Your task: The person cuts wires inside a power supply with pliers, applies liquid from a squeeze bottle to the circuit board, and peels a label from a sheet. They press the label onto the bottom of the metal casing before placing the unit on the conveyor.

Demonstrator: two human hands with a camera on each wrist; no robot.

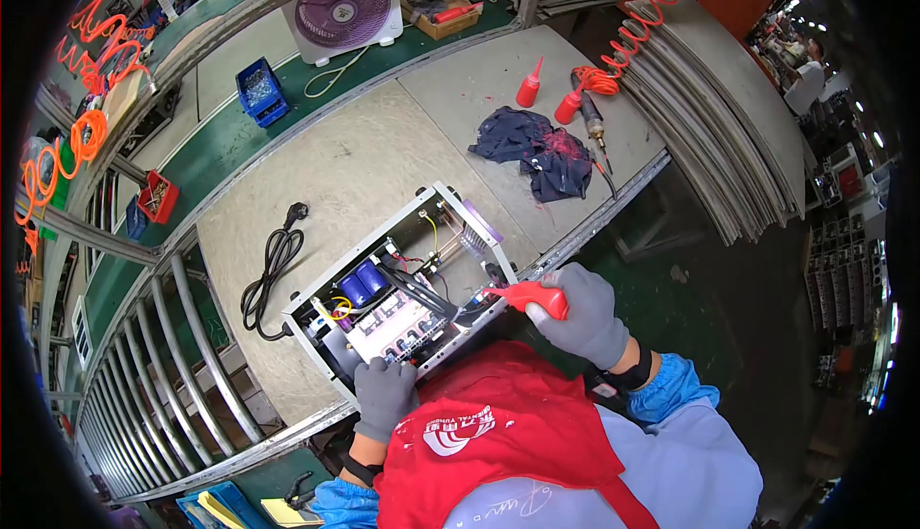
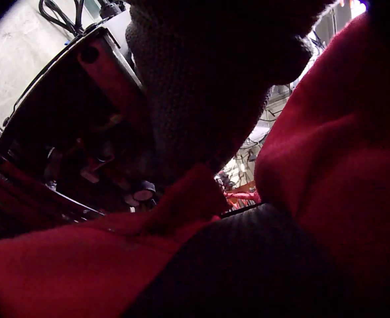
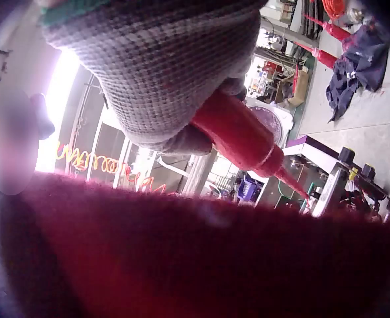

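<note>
Right hand [image 1: 586, 316], grey glove, is wrapped tight around a red squeeze bottle [image 1: 530, 297], centre-right of the head view. The bottle lies about level, with its thin nozzle pointing left over the right near corner of the open chassis [image 1: 331, 285]. The right wrist view shows the same grip: fingers closed round the bottle body, nozzle free and aimed toward the box. Left hand [image 1: 383, 393], also grey-gloved, is at the lower centre of the frame on the chassis's near rim, fingers bent over the edge and holding it. The left wrist view is dark and too close to add much. The chassis sits tilted on the grey table [image 1: 364, 165], mid-frame, lid off, with blue capacitors [image 1: 362, 285], wiring and a white board showing inside. A black power cord [image 1: 273, 265] lies coiled just left of it. On the table's upper right are a dark blue rag [image 1: 537, 150] with red stains, two more red bottles [image 1: 529, 83] upright near it, and an air screwdriver [image 1: 592, 125] on an orange coiled hose [image 1: 628, 40]. At top centre are a white fan [image 1: 343, 10] and a blue crate [image 1: 259, 88] on the green bench strip. A red parts bin [image 1: 156, 195] is at the left edge. A red apron [image 1: 498, 443] fills the bottom of the frame.
</note>
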